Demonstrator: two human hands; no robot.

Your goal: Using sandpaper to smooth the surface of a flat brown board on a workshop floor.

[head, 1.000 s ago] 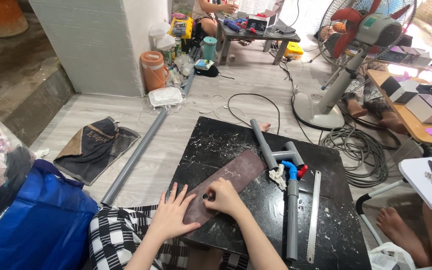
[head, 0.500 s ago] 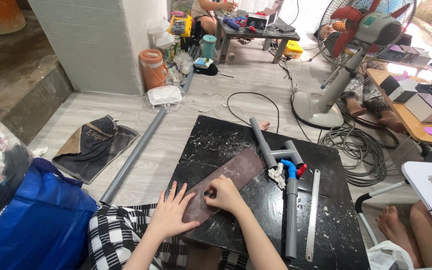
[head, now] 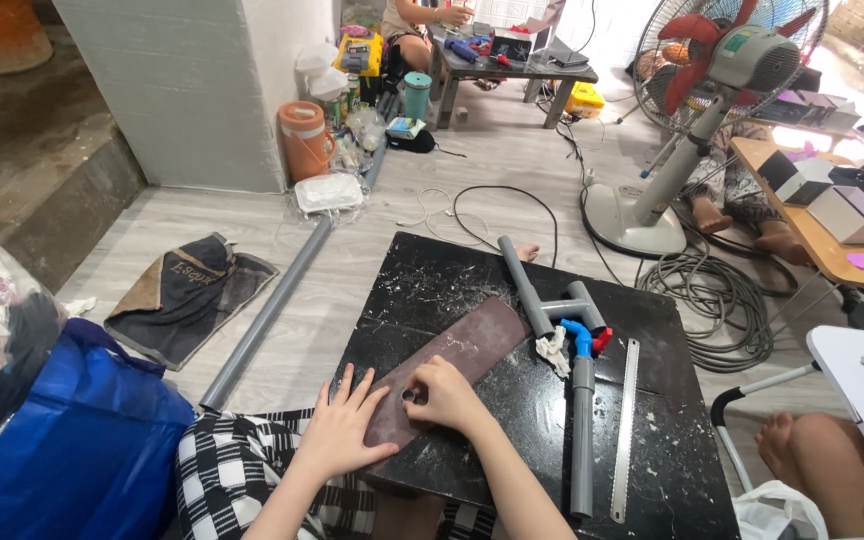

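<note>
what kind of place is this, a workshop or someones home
Probably a home floor used as a makeshift workshop. A low black table carries joined grey pipes and a saw blade, a standing fan runs nearby, and the right hand presses a small ring on a brown sanding sheet.

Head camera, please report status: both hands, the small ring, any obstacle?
Left hand flat on brown sheet. Right hand pinching small ring on it. Pipe assembly lies clear to the right.
</note>
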